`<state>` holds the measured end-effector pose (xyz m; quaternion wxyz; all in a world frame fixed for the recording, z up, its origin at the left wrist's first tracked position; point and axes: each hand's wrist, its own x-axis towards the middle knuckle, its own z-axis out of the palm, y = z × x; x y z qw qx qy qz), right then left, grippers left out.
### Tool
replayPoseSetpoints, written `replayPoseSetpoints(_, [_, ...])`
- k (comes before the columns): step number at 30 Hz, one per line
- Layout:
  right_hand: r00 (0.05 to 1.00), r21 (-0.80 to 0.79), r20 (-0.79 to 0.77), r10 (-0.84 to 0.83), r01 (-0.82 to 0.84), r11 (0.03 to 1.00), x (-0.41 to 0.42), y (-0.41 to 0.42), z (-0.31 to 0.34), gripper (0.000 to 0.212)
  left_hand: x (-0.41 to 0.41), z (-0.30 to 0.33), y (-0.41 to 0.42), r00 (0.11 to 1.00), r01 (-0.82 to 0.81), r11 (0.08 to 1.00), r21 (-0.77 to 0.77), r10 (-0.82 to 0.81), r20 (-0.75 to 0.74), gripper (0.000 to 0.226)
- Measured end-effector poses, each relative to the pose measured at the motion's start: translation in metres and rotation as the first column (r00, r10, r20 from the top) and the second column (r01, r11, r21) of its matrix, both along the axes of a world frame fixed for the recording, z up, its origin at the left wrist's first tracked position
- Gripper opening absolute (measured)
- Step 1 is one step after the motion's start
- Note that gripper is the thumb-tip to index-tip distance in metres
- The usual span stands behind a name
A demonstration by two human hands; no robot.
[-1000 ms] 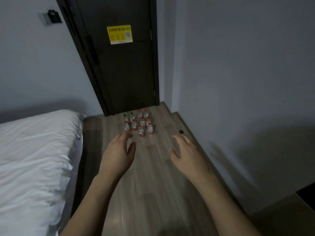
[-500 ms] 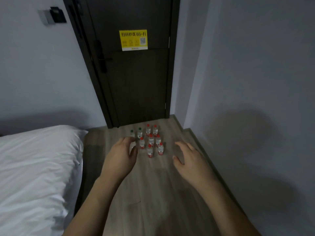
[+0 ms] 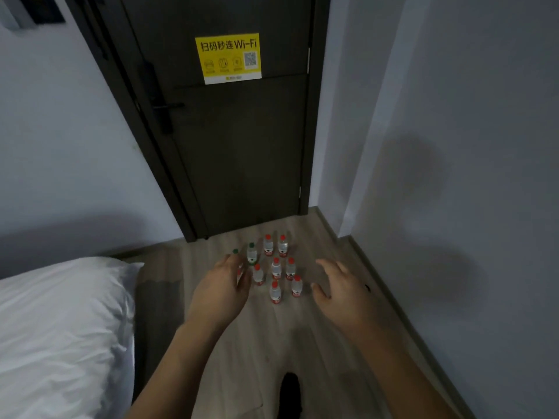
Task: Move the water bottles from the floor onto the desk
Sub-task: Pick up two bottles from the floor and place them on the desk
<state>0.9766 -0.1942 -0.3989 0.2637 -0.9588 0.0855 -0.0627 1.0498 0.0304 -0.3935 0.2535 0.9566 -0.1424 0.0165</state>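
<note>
Several small water bottles (image 3: pixel 276 269) stand upright in a cluster on the wooden floor in front of the dark door. Most have red caps and red labels; two at the back left have green caps (image 3: pixel 251 253). My left hand (image 3: pixel 222 290) is stretched out with fingers apart, overlapping the cluster's left side and hiding part of two bottles. My right hand (image 3: pixel 341 290) hovers open to the right of the cluster, apart from the nearest bottle (image 3: pixel 296 286). Neither hand holds anything. The desk is not in view.
A bed with white bedding (image 3: pixel 60 328) fills the lower left. The closed dark door (image 3: pixel 236 140) carries a yellow Wi-Fi sticker. Grey walls (image 3: pixel 453 176) close the right side. A dark foot (image 3: pixel 290 394) shows at the bottom. A small black spot (image 3: pixel 367 287) lies near the baseboard.
The camera has moved closer to the door and the bottles. Both hands have reached further forward toward the cluster, the left hand now overlapping its left side.
</note>
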Motion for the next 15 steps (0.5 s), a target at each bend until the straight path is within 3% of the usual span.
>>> replayPoseSetpoints(6, [1.000,0.161,-0.002,-0.029,0.029,0.987,0.134,-0.024,-0.022,0.047,0.125,0.013,-0.017,0.998,-0.028,0.997,0.074,0.024,0.059,0.042])
replayPoseSetpoints(10, [0.999,0.130,-0.044,-0.028,0.034,0.991,0.203,-0.034,-0.031,0.045,0.194,0.019,-0.030,0.997,-0.012,0.996,0.088,0.005,0.078,0.041])
replayPoseSetpoints(15, [0.992,0.109,-0.115,-0.045,0.057,0.992,0.264,-0.052,-0.056,0.042,0.257,-0.026,-0.063,0.998,0.047,0.995,0.093,-0.044,-0.033,0.038])
